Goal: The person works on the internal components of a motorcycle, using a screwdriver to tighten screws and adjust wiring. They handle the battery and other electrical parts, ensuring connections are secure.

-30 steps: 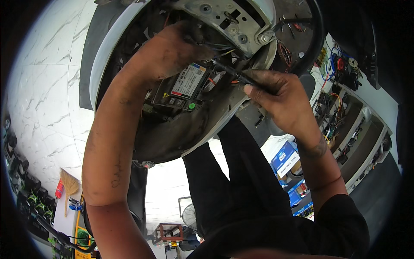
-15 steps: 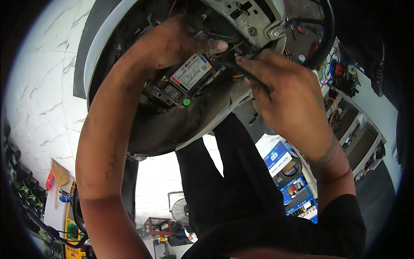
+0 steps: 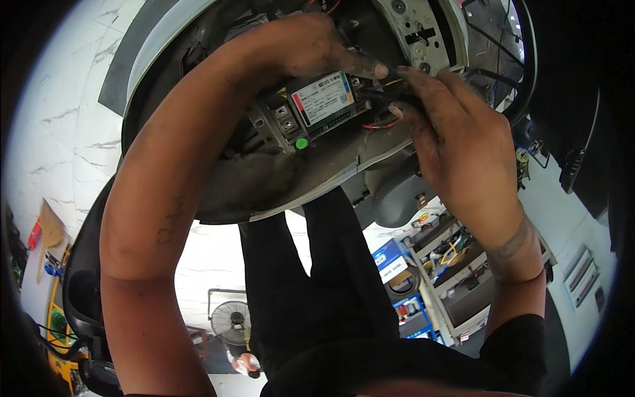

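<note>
A box-shaped electronic controller (image 3: 324, 102) with a white, colour-edged label sits in the dark open body compartment (image 3: 258, 175) of what looks like a scooter. My left hand (image 3: 317, 49) reaches over the controller's far side. Its thumb points right and its other fingers curl down, mostly hidden; what they grip cannot be seen. To the right, my right hand (image 3: 469, 129) closes thumb and forefinger around a dark cable (image 3: 390, 96) beside the controller. The two hands' fingertips nearly meet. An orange-red wire (image 3: 380, 126) lies just below, and a green round sticker (image 3: 301, 143) marks the controller's mount.
A perforated metal bracket (image 3: 418, 49) rises beyond my hands. The compartment's pale rim (image 3: 317, 192) curves in front of my legs. At the lower right stand a shelf unit (image 3: 463, 298) with tools and a blue box (image 3: 390, 258). A fan (image 3: 231, 317) stands on the floor.
The view has shifted, so the compartment and controller appear slightly farther right. Both hands stay by the same spot, with the left thumb and right forefinger now closer together.
</note>
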Action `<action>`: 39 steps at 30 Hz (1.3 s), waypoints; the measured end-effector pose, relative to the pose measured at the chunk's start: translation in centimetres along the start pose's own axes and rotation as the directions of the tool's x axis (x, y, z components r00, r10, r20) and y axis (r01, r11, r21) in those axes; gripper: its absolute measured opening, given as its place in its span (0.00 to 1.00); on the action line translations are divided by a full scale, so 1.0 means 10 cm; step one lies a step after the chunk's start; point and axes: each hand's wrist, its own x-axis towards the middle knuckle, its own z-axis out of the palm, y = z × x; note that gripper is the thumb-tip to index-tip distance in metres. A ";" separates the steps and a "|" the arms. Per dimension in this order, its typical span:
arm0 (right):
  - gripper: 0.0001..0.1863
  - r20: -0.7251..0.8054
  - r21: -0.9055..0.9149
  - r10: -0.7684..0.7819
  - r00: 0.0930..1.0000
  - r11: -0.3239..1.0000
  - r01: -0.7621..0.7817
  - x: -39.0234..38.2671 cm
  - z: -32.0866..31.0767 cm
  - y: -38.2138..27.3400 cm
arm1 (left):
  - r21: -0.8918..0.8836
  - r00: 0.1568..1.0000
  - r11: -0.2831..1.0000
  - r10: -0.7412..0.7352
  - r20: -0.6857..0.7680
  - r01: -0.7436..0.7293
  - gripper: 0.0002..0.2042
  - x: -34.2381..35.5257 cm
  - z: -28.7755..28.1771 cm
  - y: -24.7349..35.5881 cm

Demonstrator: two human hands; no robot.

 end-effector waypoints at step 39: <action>0.15 0.286 -0.353 -0.065 0.956 0.920 0.168 0.46 -0.01 -0.07 | 0.432 0.993 0.901 0.005 -0.122 0.048 0.07 0.15 0.03 0.18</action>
